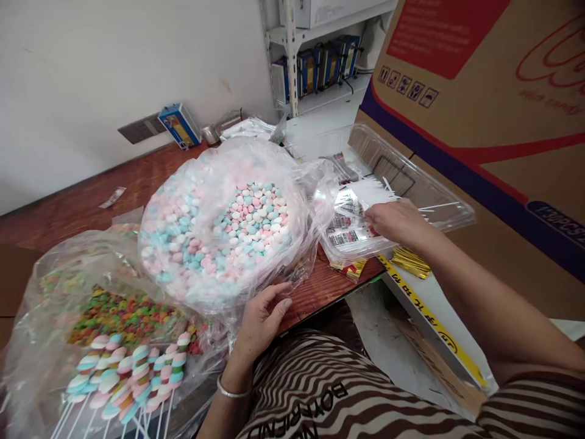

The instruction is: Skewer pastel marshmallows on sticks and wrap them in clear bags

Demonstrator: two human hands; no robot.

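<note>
At near left, candy skewers [130, 373] lie before ring candy [119, 314]. By the table [315, 296] edge, the left hand [262, 317] is loosely open beside the marshmallows [256, 222]. Farther right, the right hand [395, 221] curls at white sticks [368, 193] in a tray [464, 213]; its grip I cannot tell. Beyond stands a carton [484, 122].

Soft, fairly bright light spreads over the wall [114, 91] at ten o'clock. Whitish glare veils the plastic bag [201, 207] toward nine; shadow gathers beneath the table [315, 286] toward five. The box [498, 183] near two looks stretched, its small print [429, 33] blurred.
</note>
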